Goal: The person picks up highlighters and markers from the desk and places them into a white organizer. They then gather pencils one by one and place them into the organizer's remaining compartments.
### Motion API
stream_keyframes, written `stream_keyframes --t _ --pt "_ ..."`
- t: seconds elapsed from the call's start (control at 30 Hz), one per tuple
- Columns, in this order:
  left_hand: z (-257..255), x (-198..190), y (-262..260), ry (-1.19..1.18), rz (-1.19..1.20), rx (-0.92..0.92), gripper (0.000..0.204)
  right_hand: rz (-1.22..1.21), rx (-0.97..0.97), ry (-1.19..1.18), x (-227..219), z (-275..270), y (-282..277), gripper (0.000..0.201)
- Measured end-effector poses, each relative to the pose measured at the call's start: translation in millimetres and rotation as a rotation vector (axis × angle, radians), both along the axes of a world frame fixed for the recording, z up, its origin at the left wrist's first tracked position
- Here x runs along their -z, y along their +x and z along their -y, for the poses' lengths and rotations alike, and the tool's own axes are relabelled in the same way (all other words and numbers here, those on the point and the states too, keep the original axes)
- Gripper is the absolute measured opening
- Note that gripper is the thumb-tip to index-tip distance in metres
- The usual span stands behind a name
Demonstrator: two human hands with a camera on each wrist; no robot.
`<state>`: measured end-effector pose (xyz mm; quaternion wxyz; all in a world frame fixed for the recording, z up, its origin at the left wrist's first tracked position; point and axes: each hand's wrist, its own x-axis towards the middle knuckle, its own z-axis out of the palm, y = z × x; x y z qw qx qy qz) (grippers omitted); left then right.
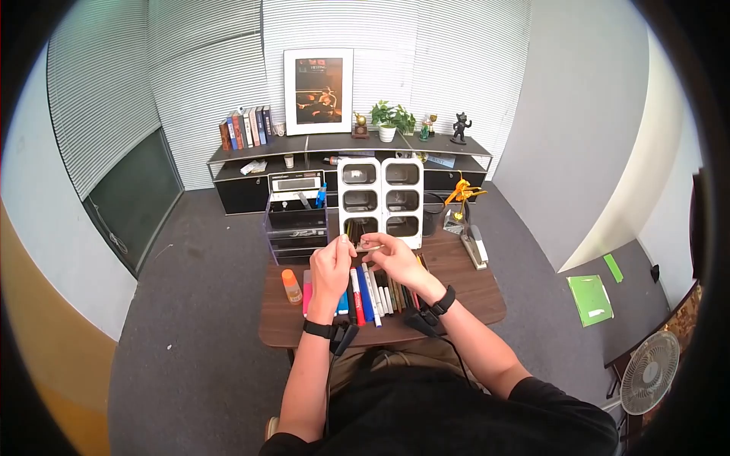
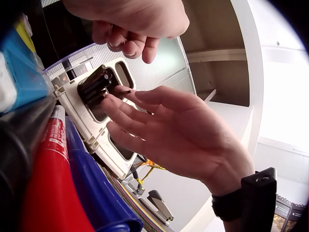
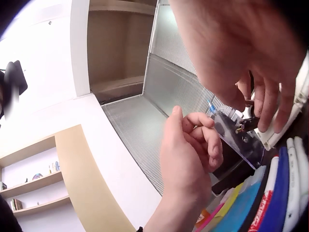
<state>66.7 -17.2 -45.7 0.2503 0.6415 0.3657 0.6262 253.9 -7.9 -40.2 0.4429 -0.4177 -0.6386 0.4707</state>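
Observation:
In the head view my left hand and right hand are raised close together over a row of markers, before a white organizer with clear-fronted compartments. My right thumb and forefinger pinch a small thin stick-like piece, mostly hidden by the fingers; its kind is not shown. The right wrist view shows my left hand with its fingers curled and nothing visible in them. Black pens stand in a lower-left compartment. Below the hands lie a red marker and a blue marker.
White markers lie further right in the row. An orange-capped glue bottle stands at the left. A clear desk organizer with drawers is behind it. A stapler and an orange figure stand at the right side of the table.

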Motion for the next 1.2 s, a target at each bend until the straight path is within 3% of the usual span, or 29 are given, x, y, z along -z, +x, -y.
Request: stream_keyframes --t 0.23,0.5,0.63,0.73,0.97,1.2 --pt "0 1 0 -0.045 -0.002 -0.004 0.049 0.002 0.076 0.06 -31 25 33 0.031" --pt "-1 4 -1 -0.042 -0.001 0.013 0.049 0.073 0.01 0.012 -71 60 89 0.019" --pt "-3 5 -1 -0.039 0.011 0.023 0.049 0.275 0.105 0.058 -94 78 113 0.025" --pt "-3 5 1 -0.035 -0.006 0.008 0.049 0.73 0.323 0.161 -103 85 131 0.037" --pt "-4 7 -1 -0.052 -0.007 0.025 0.049 0.973 0.542 0.006 -104 86 151 0.032" --pt "-2 4 -1 -0.065 -0.01 0.025 0.049 1.187 0.629 -0.107 -92 91 147 0.031"
